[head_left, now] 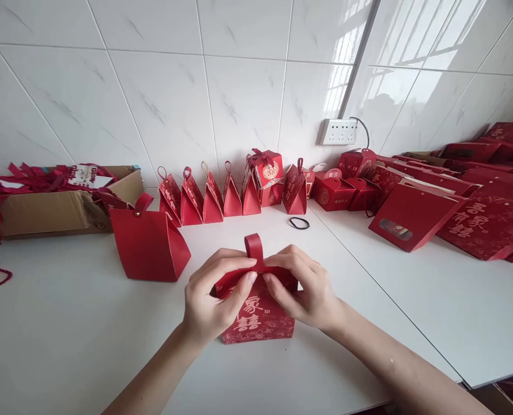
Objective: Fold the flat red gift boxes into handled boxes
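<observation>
Centrally placed: one red gift box (271,314), held at its top

Here the gift box stood upright on the white counter (75,340), front and centre, its near face printed with pale characters and flowers. A red strap loop (253,246) rose from the ridge.

Left hand (215,288): fingers narrow, pinching the ridge of the gift box beside the base of the loop. Right hand (304,288): fingers likewise narrow, pinching the same ridge from the other side — the two thumbs near each other on the near face.

Further stock. One plain red box (146,248) with a looped strap, behind and to the left, apart from the hands. One cardboard carton (36,210), far left, heaped with red ribbons (36,173). Five small triangular boxes (191,202), in a row near the tiled wall (248,86); just beside them, one ribboned box (272,178) with a round gold emblem, then one more triangular box (297,193). One black ring (299,226), lying in front of it. Several squat red boxes (334,193), right of centre. One windowed box (412,213), tilted — at the front of many leaning red packages (487,222).
</observation>
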